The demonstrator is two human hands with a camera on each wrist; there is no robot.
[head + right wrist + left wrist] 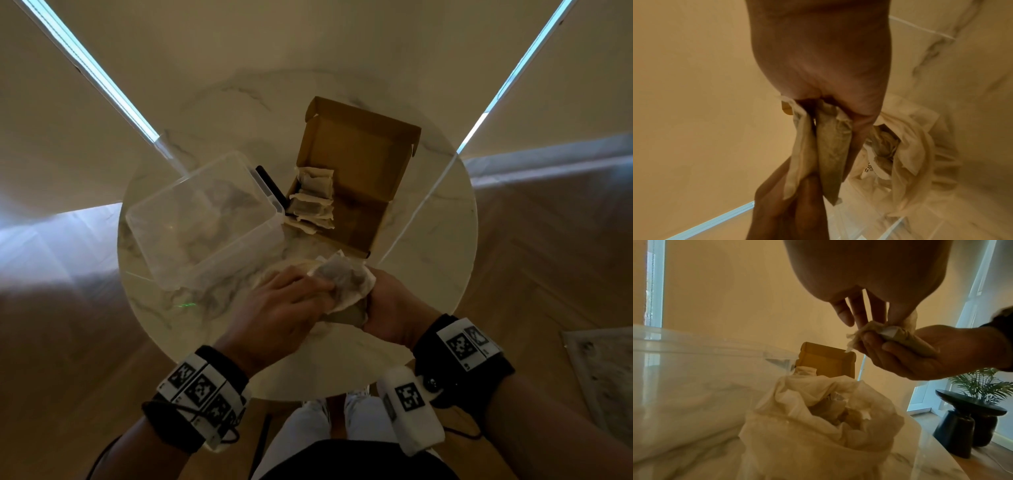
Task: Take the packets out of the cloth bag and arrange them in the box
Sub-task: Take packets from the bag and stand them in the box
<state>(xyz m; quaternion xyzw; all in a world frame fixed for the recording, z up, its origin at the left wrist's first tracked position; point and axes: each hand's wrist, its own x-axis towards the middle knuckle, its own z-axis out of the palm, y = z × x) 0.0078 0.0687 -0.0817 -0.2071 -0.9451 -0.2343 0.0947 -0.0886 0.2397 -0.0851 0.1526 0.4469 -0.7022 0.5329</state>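
Both hands meet over the near edge of the round marble worktop, holding a small bunch of packets above the open cloth bag. The right hand grips the bunch with its fingers curled round the lower ends; the left hand pinches the upper part between fingertips and thumb. In the right wrist view at least two flat packets show side by side, their long axes running from one hand to the other; the exact count in the bunch cannot be told. From the head view the bunch slants up and away toward the box.

The cardboard box lies beyond the hands with its lid flap standing open at the far end and its long axis pointing away from the person. A row of packets lies overlapping along its left wall, about four or five; the rest of the box floor is bare. A clear plastic tub stands just beside the box on the left. The cloth bag sits directly under the hands, its mouth crumpled open with more packets visible inside.
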